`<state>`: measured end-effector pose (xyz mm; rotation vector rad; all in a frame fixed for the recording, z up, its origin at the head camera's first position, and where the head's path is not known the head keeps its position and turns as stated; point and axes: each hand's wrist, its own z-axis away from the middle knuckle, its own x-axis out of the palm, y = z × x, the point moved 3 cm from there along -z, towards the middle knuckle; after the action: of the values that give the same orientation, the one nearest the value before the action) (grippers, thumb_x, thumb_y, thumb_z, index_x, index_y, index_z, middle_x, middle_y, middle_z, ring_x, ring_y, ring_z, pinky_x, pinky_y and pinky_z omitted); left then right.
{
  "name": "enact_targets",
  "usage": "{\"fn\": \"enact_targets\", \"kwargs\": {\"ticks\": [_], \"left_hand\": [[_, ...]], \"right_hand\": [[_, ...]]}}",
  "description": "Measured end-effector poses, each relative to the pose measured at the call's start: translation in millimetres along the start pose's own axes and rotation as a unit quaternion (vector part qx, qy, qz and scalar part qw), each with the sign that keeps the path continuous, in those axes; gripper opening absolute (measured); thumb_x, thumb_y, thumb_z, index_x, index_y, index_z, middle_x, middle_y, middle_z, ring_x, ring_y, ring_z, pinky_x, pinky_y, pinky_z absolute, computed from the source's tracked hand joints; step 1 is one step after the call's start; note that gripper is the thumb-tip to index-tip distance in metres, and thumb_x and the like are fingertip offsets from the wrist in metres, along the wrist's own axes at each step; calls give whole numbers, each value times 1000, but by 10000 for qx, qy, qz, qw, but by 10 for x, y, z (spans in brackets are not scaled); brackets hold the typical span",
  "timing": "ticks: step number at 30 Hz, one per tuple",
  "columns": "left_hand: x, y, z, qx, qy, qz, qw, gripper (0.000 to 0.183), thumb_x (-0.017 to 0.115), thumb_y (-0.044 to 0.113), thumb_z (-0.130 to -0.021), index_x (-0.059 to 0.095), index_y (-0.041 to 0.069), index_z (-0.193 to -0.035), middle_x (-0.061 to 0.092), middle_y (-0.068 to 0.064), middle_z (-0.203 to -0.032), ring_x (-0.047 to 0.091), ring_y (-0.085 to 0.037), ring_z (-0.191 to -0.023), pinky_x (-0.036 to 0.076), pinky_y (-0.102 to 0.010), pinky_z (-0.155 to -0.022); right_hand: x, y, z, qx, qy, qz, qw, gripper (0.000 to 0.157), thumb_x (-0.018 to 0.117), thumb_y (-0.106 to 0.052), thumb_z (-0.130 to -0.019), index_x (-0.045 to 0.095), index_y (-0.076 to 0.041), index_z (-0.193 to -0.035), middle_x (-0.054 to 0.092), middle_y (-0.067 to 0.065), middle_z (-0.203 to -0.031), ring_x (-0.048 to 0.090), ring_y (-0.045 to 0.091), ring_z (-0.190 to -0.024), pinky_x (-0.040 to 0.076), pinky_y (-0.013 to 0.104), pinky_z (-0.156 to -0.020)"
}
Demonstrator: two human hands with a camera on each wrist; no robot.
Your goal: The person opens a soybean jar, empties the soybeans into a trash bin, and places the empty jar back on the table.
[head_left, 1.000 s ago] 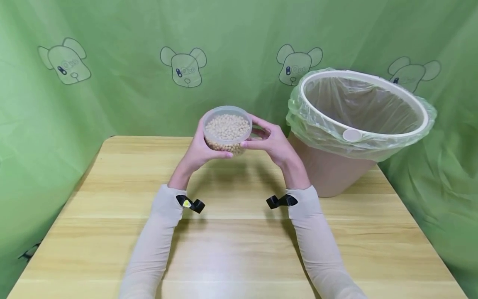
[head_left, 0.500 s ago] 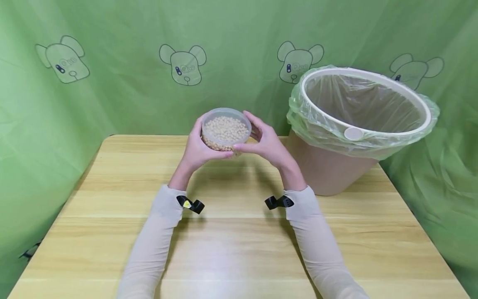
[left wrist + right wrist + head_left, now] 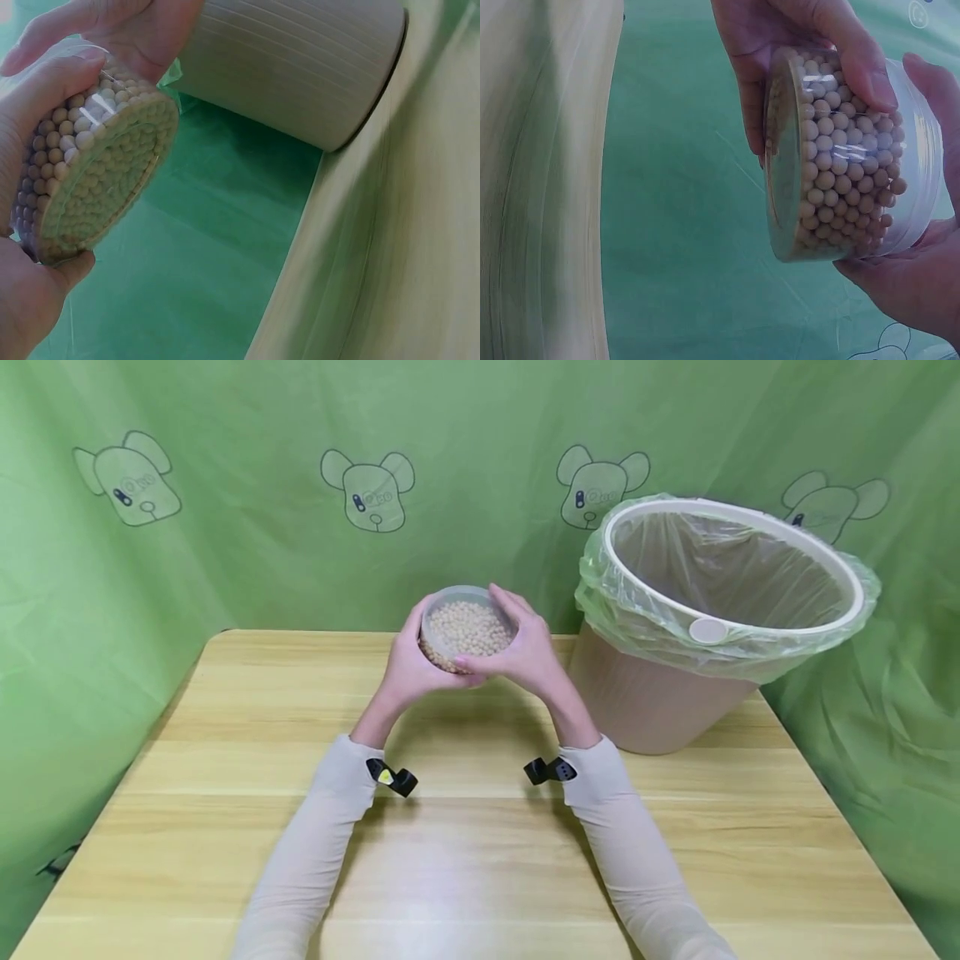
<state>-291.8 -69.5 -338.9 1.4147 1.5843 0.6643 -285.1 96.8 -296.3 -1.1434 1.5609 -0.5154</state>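
Both hands hold a round clear plastic jar point(image 3: 468, 628) full of small beige balls, raised over the far edge of the table. A translucent lid point(image 3: 922, 172) covers its wide end in the right wrist view. My left hand point(image 3: 412, 664) grips the jar's left side, thumb along the front below the rim. From the right, my right hand point(image 3: 528, 652) curls round it, its thumb lying across the front at the lid's edge. The jar's flat base point(image 3: 112, 180) shows in the left wrist view, with balls pressed against it. Fingers behind the jar are partly hidden in the head view.
A pinkish-beige trash bin point(image 3: 645, 702) stands at the table's back right, its white oval rim point(image 3: 708, 629) holding a pale green bag point(image 3: 622, 618). The wood-grain table point(image 3: 465, 860) stretches below my forearms. A green curtain point(image 3: 480, 410) with mouse-head drawings hangs behind.
The jar has moved slightly right and down in the head view. My hands have drawn closer together, and the right thumb has slid left across the jar's front.
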Motion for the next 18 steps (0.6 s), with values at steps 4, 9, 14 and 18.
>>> {"fn": "enact_targets", "kwargs": {"ticks": [4,9,14,18], "left_hand": [[-9,-15,2,89,-125,71,9999,113,93,19,-48,32,11,-144,46,-11,-139,47,-18,-124,41,-33,-106],[-65,-38,-10,142,-415,196,9988,113,93,17,-48,33,12,-144,47,-9,-137,48,-16,-122,42,-34,-105],[-112,-79,-34,155,-1112,805,9904,109,91,7,-49,35,10,-143,46,-12,-136,48,-19,-120,43,-37,-104],[-115,-109,-28,113,-1786,1504,9723,107,88,-4,-49,36,8,-142,46,-15,-135,48,-25,-120,45,-41,-103]], "right_hand": [[7,21,-3,-130,50,61,9999,107,90,-25,-55,35,-2,-143,36,14,-148,40,27,-131,36,38,-110],[-6,-31,21,-354,-110,-17,9993,104,90,-21,-55,37,0,-142,38,17,-145,40,31,-130,36,41,-110],[-78,-67,41,-534,-689,-191,9960,100,89,-14,-58,37,1,-141,38,18,-145,40,32,-130,36,45,-109],[-147,-73,65,-753,-1267,-262,9887,97,88,-10,-58,38,-1,-141,39,16,-145,42,30,-128,38,46,-108]]}}
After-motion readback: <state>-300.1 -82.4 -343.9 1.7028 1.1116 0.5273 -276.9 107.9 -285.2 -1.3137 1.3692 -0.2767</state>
